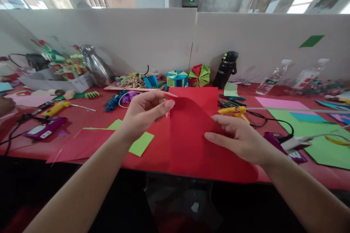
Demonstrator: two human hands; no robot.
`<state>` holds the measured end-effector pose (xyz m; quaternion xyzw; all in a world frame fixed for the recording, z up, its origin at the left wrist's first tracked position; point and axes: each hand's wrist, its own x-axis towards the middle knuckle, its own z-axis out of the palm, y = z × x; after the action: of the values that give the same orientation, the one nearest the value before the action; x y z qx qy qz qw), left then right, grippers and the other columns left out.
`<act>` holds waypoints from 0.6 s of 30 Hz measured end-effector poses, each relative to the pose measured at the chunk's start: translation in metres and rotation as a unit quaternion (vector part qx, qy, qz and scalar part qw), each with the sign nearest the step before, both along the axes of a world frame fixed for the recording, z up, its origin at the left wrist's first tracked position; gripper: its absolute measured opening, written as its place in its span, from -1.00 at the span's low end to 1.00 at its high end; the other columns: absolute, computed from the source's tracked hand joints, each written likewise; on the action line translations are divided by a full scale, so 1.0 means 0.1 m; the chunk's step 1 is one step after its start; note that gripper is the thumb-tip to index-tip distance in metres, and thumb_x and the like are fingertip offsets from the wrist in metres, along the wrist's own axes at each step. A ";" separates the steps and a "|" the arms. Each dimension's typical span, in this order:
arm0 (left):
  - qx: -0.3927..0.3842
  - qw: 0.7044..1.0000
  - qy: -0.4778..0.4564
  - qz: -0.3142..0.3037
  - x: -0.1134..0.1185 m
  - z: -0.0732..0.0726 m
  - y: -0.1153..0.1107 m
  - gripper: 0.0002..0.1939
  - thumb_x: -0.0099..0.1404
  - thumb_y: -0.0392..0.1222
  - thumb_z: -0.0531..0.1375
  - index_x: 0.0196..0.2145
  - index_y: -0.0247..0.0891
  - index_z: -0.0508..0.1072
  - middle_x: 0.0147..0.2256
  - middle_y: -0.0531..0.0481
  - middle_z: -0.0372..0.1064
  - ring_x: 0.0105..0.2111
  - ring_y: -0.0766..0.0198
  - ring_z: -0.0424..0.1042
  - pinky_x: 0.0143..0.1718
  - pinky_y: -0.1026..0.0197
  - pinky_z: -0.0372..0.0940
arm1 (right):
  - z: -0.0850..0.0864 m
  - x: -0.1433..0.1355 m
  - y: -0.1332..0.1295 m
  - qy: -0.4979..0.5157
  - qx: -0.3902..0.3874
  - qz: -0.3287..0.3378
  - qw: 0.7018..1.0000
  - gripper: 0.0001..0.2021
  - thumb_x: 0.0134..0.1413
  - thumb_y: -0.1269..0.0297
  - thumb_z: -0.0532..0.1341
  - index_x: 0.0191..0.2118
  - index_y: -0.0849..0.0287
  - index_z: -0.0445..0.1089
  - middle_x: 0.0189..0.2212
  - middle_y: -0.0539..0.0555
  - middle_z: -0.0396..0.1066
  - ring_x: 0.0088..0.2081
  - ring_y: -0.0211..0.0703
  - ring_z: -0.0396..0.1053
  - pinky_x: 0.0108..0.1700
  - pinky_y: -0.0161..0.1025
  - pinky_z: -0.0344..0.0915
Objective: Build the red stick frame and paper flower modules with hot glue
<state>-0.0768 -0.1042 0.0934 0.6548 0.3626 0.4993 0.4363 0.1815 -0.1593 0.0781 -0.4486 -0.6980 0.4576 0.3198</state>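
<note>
A large red sheet of paper (188, 134) stands up off the table in front of me, with a curved bend in its lower right part. My right hand (237, 136) grips its right side, thumb on the near face and fingers mostly behind. At the upper left edge my left hand (150, 111) is closed in a pinch, and a bit of red shows between thumb and forefinger. Under and beside my left wrist lie a light green paper piece (141, 144) and another red sheet (84, 143).
A yellow glue gun (232, 110) and purple power box (296, 153) are at right, near green sheets (328, 143). Another yellow glue gun (57, 108) lies left. A black bottle (226, 69), folded paper shapes (199, 75) and a steel jug (97, 66) stand behind. Someone's hand (7, 106) shows far left.
</note>
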 end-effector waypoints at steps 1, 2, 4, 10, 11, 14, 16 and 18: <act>0.029 0.999 0.021 0.025 0.02 0.01 0.00 -0.69 0.13 0.02 0.37 -0.26 -0.23 0.52 -0.37 -0.03 0.48 -0.41 0.25 0.47 -0.47 0.27 0.33 | 0.05 0.01 0.01 0.026 -0.044 0.024 0.998 -0.63 0.13 0.01 0.26 -0.02 0.09 0.40 -0.25 0.09 0.50 -0.23 -0.01 0.48 -0.28 -0.18 0.44; 0.044 0.998 0.040 0.036 0.03 0.02 0.00 -0.69 0.12 0.04 0.36 -0.29 -0.23 0.52 -0.33 -0.03 0.48 -0.36 0.23 0.47 -0.43 0.27 0.34 | 0.08 0.02 0.03 0.039 -0.075 0.032 0.996 -0.58 0.10 -0.01 0.28 0.01 0.09 0.39 -0.26 0.09 0.50 -0.23 -0.01 0.49 -0.29 -0.17 0.44; 0.030 0.997 0.066 0.011 0.06 0.01 0.01 -0.68 0.18 0.07 0.31 -0.29 -0.25 0.51 -0.30 -0.05 0.47 -0.33 0.24 0.45 -0.39 0.27 0.35 | 0.06 0.01 0.07 0.034 -0.089 0.003 0.995 -0.51 0.04 -0.02 0.32 0.04 0.10 0.37 -0.33 0.07 0.48 -0.28 -0.04 0.47 -0.35 -0.20 0.42; -0.056 0.994 0.093 -0.011 0.06 -0.22 0.17 -0.71 0.23 0.02 0.28 -0.36 -0.30 0.48 -0.45 0.00 0.43 -0.49 0.33 0.41 -0.49 0.30 0.36 | -0.23 0.09 0.25 -0.020 -0.084 -0.004 0.996 -0.59 -0.04 -0.10 0.34 -0.20 0.13 0.41 -0.42 0.03 0.42 -0.37 -0.13 0.39 -0.44 -0.26 0.28; -0.058 0.994 0.094 0.004 0.05 -0.27 0.20 -0.70 0.21 0.02 0.30 -0.36 -0.31 0.48 -0.45 0.00 0.44 -0.49 0.32 0.42 -0.48 0.29 0.38 | -0.28 0.12 0.28 -0.025 -0.082 -0.004 0.996 -0.60 -0.03 -0.12 0.33 -0.28 0.13 0.40 -0.45 0.01 0.39 -0.40 -0.16 0.36 -0.44 -0.27 0.25; -0.070 0.993 0.086 0.034 0.00 -0.39 0.32 -0.68 0.16 0.04 0.33 -0.33 -0.31 0.48 -0.45 0.00 0.46 -0.49 0.29 0.46 -0.43 0.23 0.44 | -0.39 0.20 0.37 -0.041 -0.059 -0.030 0.997 -0.58 -0.03 -0.12 0.32 -0.47 0.15 0.29 -0.54 -0.07 0.25 -0.47 -0.27 0.24 -0.46 -0.30 0.12; -0.077 0.993 0.080 0.043 -0.03 -0.44 0.38 -0.66 0.14 0.05 0.34 -0.33 -0.31 0.48 -0.45 0.01 0.46 -0.48 0.29 0.47 -0.41 0.23 0.45 | -0.44 0.24 0.40 -0.045 -0.039 -0.039 0.997 -0.56 -0.03 -0.11 0.32 -0.52 0.15 0.23 -0.56 -0.09 0.16 -0.49 -0.31 0.16 -0.46 -0.31 0.05; -0.077 0.993 0.080 0.044 -0.05 -0.47 0.42 -0.65 0.13 0.06 0.35 -0.35 -0.31 0.47 -0.44 0.01 0.46 -0.47 0.29 0.47 -0.40 0.23 0.45 | -0.46 0.26 0.41 -0.049 -0.031 -0.038 0.998 -0.54 -0.01 -0.11 0.32 -0.54 0.15 0.19 -0.57 -0.11 0.09 -0.51 -0.33 0.09 -0.48 -0.30 -0.01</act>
<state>-0.0821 -0.0622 0.0465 0.6401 0.4623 0.4349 0.4329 0.2073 -0.1179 0.0319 -0.5062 -0.6809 0.4438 0.2884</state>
